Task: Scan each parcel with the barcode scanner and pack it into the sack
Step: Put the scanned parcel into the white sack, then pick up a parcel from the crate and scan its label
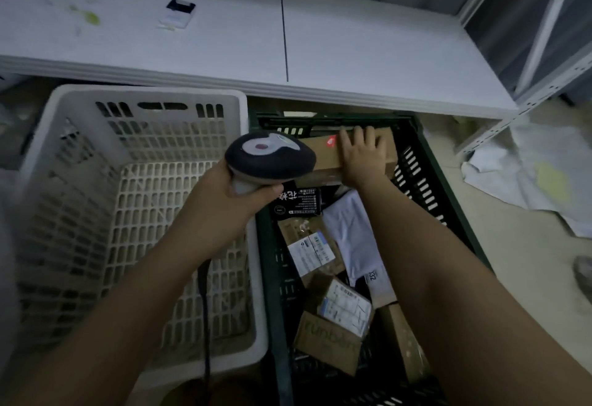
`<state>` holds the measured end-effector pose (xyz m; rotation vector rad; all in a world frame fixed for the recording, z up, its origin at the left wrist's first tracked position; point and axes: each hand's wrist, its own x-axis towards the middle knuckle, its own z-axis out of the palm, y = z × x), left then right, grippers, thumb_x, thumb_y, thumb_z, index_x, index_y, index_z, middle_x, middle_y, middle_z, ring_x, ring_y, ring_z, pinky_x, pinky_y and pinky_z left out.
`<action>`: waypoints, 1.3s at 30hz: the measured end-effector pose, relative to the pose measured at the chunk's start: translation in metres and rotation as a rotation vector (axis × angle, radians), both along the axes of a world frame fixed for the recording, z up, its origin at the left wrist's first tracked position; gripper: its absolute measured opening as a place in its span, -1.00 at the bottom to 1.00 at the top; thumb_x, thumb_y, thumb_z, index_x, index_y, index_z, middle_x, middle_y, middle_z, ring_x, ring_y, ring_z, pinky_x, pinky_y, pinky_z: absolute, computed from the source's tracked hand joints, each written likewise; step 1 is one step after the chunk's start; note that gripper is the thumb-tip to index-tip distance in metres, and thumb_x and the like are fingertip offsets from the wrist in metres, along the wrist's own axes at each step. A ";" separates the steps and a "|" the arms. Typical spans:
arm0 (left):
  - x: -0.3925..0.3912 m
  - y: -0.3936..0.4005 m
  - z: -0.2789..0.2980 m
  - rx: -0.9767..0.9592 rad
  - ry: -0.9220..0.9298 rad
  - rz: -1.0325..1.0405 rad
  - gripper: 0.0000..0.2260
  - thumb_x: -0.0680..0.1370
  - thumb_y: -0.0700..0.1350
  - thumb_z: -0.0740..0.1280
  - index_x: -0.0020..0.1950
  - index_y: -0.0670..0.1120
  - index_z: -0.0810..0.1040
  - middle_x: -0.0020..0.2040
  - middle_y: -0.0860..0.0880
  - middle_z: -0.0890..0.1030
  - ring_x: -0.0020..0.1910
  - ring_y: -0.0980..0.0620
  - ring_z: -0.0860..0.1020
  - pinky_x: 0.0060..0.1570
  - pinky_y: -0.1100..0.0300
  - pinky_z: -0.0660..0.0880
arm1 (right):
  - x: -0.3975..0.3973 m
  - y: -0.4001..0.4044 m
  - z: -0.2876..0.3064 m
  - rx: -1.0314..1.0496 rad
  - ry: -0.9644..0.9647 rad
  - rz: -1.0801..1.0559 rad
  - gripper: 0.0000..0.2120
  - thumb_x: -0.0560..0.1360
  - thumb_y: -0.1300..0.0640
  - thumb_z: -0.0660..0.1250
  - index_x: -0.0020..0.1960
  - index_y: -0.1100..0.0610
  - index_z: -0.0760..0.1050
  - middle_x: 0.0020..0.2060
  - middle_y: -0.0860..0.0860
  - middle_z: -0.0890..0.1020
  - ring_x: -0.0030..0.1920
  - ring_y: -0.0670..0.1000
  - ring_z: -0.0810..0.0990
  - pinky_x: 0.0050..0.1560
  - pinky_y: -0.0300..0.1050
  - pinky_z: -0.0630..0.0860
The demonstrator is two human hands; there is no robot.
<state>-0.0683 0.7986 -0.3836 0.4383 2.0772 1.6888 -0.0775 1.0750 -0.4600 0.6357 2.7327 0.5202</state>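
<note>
My left hand (230, 195) grips the handle of a dark, rounded barcode scanner (270, 157), held over the gap between two crates. My right hand (363, 154) lies on a long brown cardboard parcel (323, 152) at the far end of the dark green crate (432, 165), fingers curled over its far edge. A red scan spot shows on that parcel's top, left of my fingers. Several other parcels lie in the crate: a black pouch (299, 202), a white mailer bag (355, 236) and brown boxes with labels (333, 338). No sack is in view.
A white slatted plastic crate (80, 165) stands on the left with nothing visible inside. A white table (288, 37) runs along the far side, with a small device (177, 14) on it. Crumpled white sheeting (538, 175) lies on the floor at right, beside a metal shelf frame (525, 98).
</note>
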 end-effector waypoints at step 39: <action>0.152 -0.131 0.097 0.211 0.061 0.319 -0.52 0.46 -0.23 0.46 0.35 -0.10 0.44 0.22 0.04 0.55 0.21 0.15 0.50 0.14 0.40 0.46 | 0.269 -0.233 0.086 -0.482 0.231 0.021 0.15 0.11 -0.52 -0.08 0.57 0.07 -0.02 0.39 0.11 0.33 0.37 0.18 0.30 0.32 0.12 0.23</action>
